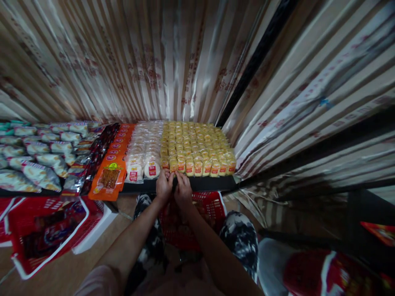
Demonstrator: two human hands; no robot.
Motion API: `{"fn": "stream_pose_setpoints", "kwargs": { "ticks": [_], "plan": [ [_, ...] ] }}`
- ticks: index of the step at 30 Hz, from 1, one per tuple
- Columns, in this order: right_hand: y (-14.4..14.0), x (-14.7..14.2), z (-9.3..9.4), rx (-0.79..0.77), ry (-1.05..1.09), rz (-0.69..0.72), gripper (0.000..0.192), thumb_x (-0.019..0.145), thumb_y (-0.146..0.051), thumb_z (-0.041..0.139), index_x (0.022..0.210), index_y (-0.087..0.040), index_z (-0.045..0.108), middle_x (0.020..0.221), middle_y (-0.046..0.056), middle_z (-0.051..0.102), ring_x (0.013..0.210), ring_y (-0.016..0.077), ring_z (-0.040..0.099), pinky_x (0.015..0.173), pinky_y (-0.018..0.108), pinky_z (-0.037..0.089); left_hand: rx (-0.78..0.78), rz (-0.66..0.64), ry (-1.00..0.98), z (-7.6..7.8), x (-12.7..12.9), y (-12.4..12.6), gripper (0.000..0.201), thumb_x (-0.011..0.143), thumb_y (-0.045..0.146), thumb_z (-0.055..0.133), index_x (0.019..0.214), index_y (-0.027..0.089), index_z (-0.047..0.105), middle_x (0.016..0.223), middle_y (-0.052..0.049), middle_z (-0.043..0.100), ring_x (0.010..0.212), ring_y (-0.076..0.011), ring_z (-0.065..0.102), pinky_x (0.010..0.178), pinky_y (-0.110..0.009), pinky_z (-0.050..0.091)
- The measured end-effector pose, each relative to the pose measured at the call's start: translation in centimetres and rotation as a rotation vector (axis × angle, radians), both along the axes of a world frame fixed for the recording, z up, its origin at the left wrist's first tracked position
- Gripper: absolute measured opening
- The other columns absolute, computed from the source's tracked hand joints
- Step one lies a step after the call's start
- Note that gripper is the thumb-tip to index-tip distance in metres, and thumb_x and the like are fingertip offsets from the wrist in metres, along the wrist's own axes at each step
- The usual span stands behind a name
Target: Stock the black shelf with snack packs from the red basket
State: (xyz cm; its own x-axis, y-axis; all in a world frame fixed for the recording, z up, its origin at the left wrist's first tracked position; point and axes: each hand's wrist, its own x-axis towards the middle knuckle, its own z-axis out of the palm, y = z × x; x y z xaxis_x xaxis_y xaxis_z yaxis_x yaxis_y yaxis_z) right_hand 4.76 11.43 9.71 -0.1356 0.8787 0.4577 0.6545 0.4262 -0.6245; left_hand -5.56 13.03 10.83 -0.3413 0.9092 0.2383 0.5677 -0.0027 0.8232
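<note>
My left hand (pixel 164 184) and my right hand (pixel 183 188) are close together at the front edge of a dark shelf (pixel 212 183). Their fingers are closed, with the fingertips at the lower end of a small yellow snack packet (pixel 173 163) in the front row. It belongs to a block of yellow-wrapped snack packets (pixel 197 142) in tight rows. Left of them stand rows of round white crackers (pixel 152 165) in clear wrappers. A red basket (pixel 218 207) sits below my hands, between my knees; its contents are partly hidden by my forearms.
Orange snack bags (pixel 108 176), dark-red packets (pixel 100 158) and white-and-purple packets (pixel 40 172) fill the shelf's left side. Another red basket (pixel 49 259) holds packets on the floor. A printed curtain (pixel 173 61) hangs behind; a black post (pixel 256 61) slants down at the right.
</note>
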Motion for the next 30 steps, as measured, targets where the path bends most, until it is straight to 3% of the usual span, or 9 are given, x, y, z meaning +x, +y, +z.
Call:
{"fn": "stream_pose_setpoints", "kwargs": {
  "ticks": [5,12,18,25,28,30],
  "plan": [
    [0.1,-0.1,-0.2,0.002,-0.024,-0.012,0.06,0.072,-0.004,0.034,0.13,-0.009,0.048,0.12,0.015,0.054,0.114,0.0225,0.045,0.098,0.038,0.042,-0.015,0.014,0.023,-0.2,0.1,0.2,0.02,0.083,0.035,0.048,0.092,0.017,0.052,0.07,0.0,0.057,0.066,-0.0137,0.057,0.066,-0.024,0.044],
    [0.1,-0.1,-0.4,0.046,0.048,0.006,0.059,0.074,-0.006,0.034,0.131,-0.014,0.046,0.122,0.013,0.053,0.114,0.0214,0.046,0.099,0.04,0.041,-0.017,-0.009,0.005,-0.2,-0.1,0.1,0.021,0.084,0.036,0.049,0.092,0.017,0.052,0.072,0.0,0.057,0.066,-0.0135,0.056,0.066,-0.025,0.044],
    [-2.5,1.2,-0.3,0.065,0.128,0.018,0.05,0.075,-0.005,0.035,0.12,-0.016,0.056,0.118,0.012,0.054,0.114,0.0197,0.047,0.1,0.039,0.041,0.018,-0.03,-0.005,-0.4,-0.5,-0.2,0.019,0.082,0.033,0.053,0.091,0.017,0.052,0.071,0.001,0.055,0.066,-0.013,0.055,0.068,-0.025,0.044],
    [-7.3,4.0,-2.0,-0.079,0.177,-0.069,0.039,0.08,-0.008,0.037,0.11,-0.019,0.061,0.115,0.01,0.056,0.11,0.0181,0.05,0.097,0.037,0.043,0.062,-0.013,0.044,0.3,-0.4,-0.5,0.017,0.08,0.028,0.052,0.092,0.017,0.05,0.068,0.002,0.051,0.061,-0.0117,0.052,0.064,-0.023,0.044],
    [-8.8,5.1,-3.8,-0.225,0.176,-0.103,0.034,0.079,-0.012,0.042,0.106,-0.02,0.063,0.111,0.009,0.059,0.104,0.0193,0.053,0.093,0.036,0.045,0.091,0.01,0.146,1.0,0.2,-3.0,0.015,0.081,0.028,0.049,0.09,0.017,0.052,0.07,0.0,0.052,0.063,-0.0126,0.051,0.065,-0.025,0.043],
    [-9.4,5.5,-5.1,-0.406,0.158,-0.126,0.028,0.08,-0.015,0.045,0.099,-0.019,0.065,0.103,0.01,0.063,0.099,0.0212,0.055,0.09,0.037,0.045,0.047,-0.102,0.172,0.6,1.2,-5.6,0.014,0.084,0.029,0.044,0.087,0.018,0.054,0.073,-0.001,0.054,0.066,-0.0128,0.053,0.067,-0.025,0.044]
  ]
}}
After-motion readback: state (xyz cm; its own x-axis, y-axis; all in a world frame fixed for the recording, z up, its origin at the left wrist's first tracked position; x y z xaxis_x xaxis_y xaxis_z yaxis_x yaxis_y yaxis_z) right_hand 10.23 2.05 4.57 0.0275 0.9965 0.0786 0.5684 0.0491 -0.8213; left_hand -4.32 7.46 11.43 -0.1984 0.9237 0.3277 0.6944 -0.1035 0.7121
